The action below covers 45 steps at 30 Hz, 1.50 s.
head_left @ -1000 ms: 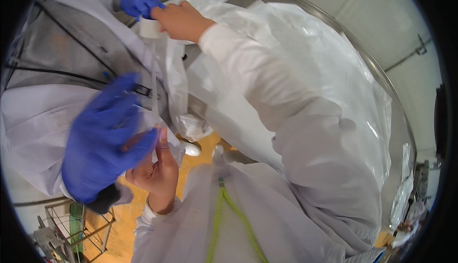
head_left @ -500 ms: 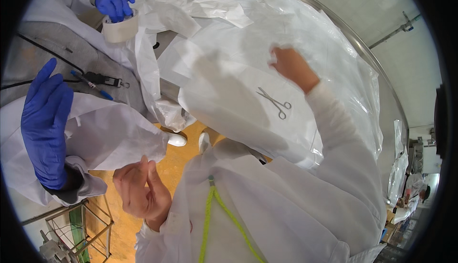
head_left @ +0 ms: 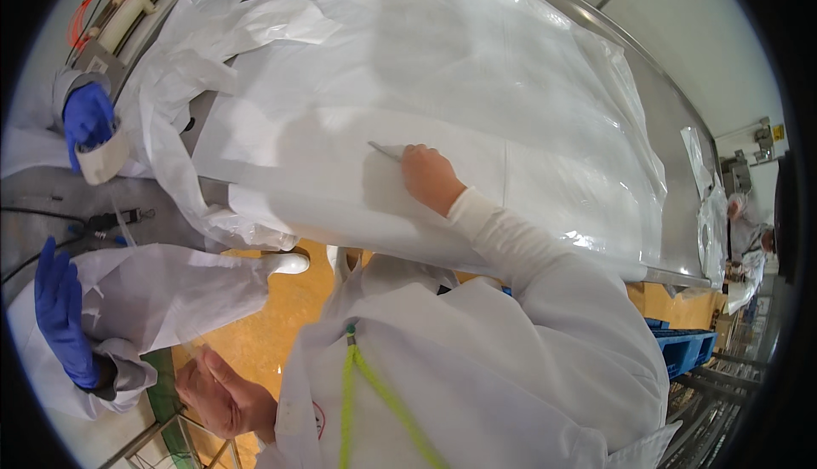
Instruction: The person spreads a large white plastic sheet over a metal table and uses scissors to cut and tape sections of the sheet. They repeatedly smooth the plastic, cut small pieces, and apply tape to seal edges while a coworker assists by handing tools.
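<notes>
My left hand (head_left: 223, 394) is closed in a pinch low on the left, at the end of a clear strip of tape (head_left: 174, 316). This strip stretches up toward a tape roll (head_left: 104, 157), which a co-worker's blue-gloved hand (head_left: 88, 117) holds. My right hand (head_left: 431, 178) is closed around a pair of scissors, just over the white plastic sheeting (head_left: 545, 103). Only the scissors' blades (head_left: 385, 151) show, pointing left; the handles are hidden in my fingers.
The co-worker's other blue-gloved hand (head_left: 61, 311) is raised at the left, fingers extended. Crumpled plastic (head_left: 162, 111) lies along the table's left side. A metal table edge (head_left: 672, 277) runs at the right, with a blue pallet (head_left: 685, 351) below it.
My right hand has picked up the scissors from the sheeting and moved left with them. My left hand has moved down and left; the tape roll also appears farther left and lower.
</notes>
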### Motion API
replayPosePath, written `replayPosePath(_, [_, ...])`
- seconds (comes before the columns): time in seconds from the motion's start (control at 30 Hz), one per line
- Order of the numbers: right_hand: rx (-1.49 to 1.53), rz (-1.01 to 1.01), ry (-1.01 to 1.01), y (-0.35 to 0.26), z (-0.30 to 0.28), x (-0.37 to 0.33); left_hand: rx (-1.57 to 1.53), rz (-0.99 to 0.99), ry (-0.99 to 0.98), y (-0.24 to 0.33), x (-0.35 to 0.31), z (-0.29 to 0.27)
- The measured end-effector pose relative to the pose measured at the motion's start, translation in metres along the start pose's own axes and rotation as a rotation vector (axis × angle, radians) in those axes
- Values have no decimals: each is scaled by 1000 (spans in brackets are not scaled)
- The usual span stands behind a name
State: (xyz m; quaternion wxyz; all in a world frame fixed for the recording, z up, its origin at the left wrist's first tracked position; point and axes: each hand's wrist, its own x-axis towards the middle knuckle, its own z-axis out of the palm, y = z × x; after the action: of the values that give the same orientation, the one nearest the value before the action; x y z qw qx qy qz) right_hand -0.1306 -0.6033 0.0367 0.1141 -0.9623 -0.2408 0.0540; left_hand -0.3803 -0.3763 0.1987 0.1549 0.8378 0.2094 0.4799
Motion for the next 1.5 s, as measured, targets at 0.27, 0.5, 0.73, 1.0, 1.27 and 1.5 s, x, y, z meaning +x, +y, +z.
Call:
replayPosePath(0.27, [98, 97, -64, 8, -24, -6, -78, -133, 106, -4, -12, 0])
replayPosePath(0.5, [1208, 112, -413, -55, -96, -22, -88, -60, 118, -8, -10, -1])
replayPosePath(0.73, [1806, -159, -1055, -134, -76, -17, -51, -38, 139, -26, 0, -25])
replayPosePath(1.0, [1413, -779, -1322, -198, -75, 28, 11, -160, 221, -17, 5, -68])
replayPosePath(1.27, [1250, -911, -1516, -274, -51, 59, 360, 28, 231, -12, 28, -83])
replayPosePath(1.5, [1057, -1042, -1663, -250, -71, 91, 684, 401, -16, -22, 29, -109])
